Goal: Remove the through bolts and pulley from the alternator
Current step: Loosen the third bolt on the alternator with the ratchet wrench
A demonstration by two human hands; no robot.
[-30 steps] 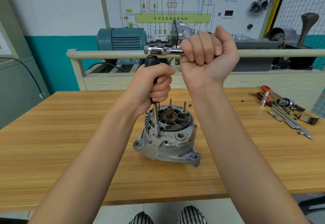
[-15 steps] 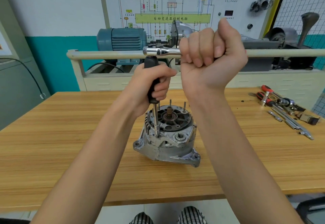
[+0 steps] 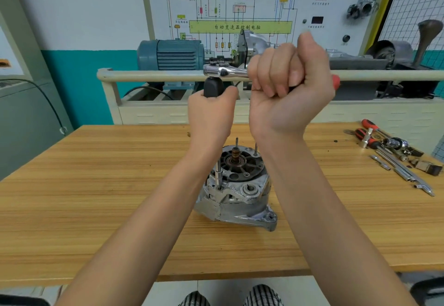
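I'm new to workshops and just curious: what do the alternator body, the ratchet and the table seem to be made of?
The grey ribbed alternator housing looks like cast metal, probably aluminium: dull, scuffed, matte surface. The shiny silver ratchet wrench looks like chrome-plated steel, with mirror-like highlights. The tan striped tabletop looks like wood or wood-look laminate, showing straight grain lines; which one cannot be told.

1 alternator (image 3: 236,192), 1 ratchet (image 3: 225,70), 2 hands (image 3: 211,115) (image 3: 288,89)

An alternator (image 3: 236,190) stands on the counter (image 3: 96,197) below both raised hands. The left hand (image 3: 211,118) sits just left of the right hand (image 3: 288,91); loose tools (image 3: 396,156) lie well right of them, a motor (image 3: 170,54) behind.
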